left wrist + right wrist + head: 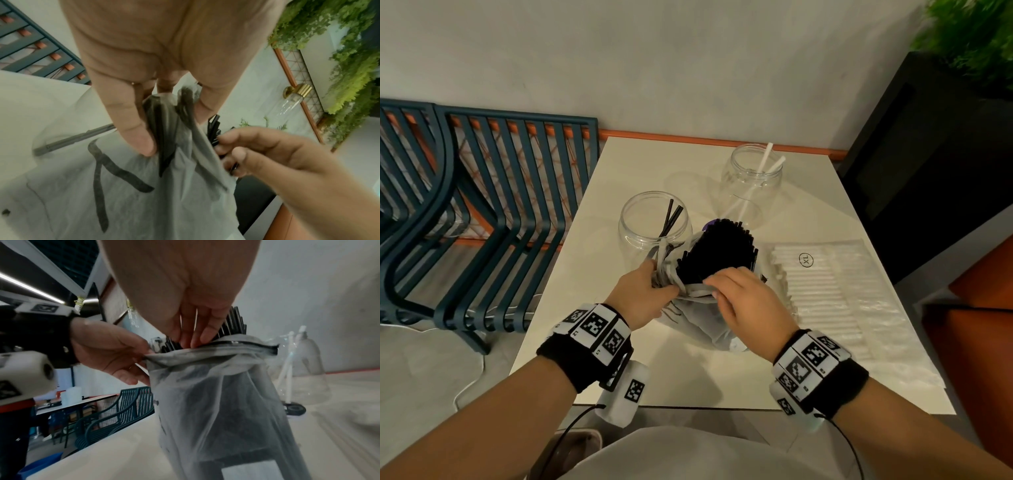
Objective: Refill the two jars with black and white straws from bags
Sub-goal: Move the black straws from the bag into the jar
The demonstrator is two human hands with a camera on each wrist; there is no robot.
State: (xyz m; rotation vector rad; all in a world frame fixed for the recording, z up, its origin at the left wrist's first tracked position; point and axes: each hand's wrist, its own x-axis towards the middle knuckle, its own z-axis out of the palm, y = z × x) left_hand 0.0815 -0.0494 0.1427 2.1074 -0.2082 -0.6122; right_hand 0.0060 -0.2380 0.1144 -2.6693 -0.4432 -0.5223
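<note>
Bag [702, 318] of black straws [717, 253] stands mid-table, mouth being opened: left hand [642, 294] grips the gathered rim, right hand [744, 301] pinches the opposite edge. Next, judged: grasp a bundle and carry it to the near jar [654, 226]. White straws [822, 291] lie right; the far jar [751, 181] stands behind.

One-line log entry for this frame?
left hand: grips bag mouth | right hand: fingertips at black straws | jars: near-empty

- A café or eatery is suggested: slatted metal chairs [493, 219] are lined up left of the grip.
- Hanging greenery [337, 53] and a brass wall lamp [296, 94] are seen beyond it.
</note>
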